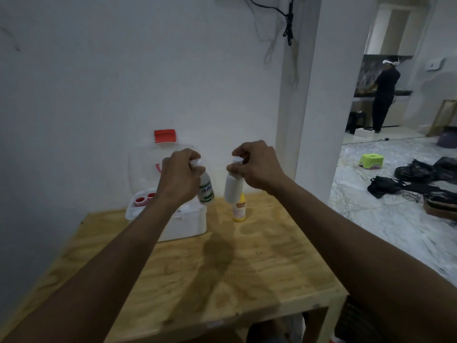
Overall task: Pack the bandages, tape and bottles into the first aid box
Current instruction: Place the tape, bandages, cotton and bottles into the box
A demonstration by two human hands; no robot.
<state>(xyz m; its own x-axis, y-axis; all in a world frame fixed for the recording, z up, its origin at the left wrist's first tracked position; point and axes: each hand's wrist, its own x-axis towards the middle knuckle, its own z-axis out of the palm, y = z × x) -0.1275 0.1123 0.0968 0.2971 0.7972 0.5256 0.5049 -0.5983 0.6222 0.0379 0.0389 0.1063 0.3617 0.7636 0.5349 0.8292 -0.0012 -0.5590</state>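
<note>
My left hand (pixel 179 173) grips a white bottle with a green label (pixel 206 190) by its cap and holds it in the air above the right part of the first aid box (pixel 190 225). My right hand (pixel 257 164) holds a plain white bottle (pixel 232 188) by its cap, hanging above the table. A yellow bottle (pixel 239 210) stands on the table just behind and below it. The white box is open, its clear lid (pixel 143 169) with a red latch leaning against the wall. Two red-capped items (pixel 144 198) sit inside at the left.
The wooden table (pixel 222 263) stands against a white wall, its right edge open to a marble floor. On that floor lie dark bags (pixel 415 179) and a green stool (pixel 371 161). A person in black stands far back in another room (pixel 384 95).
</note>
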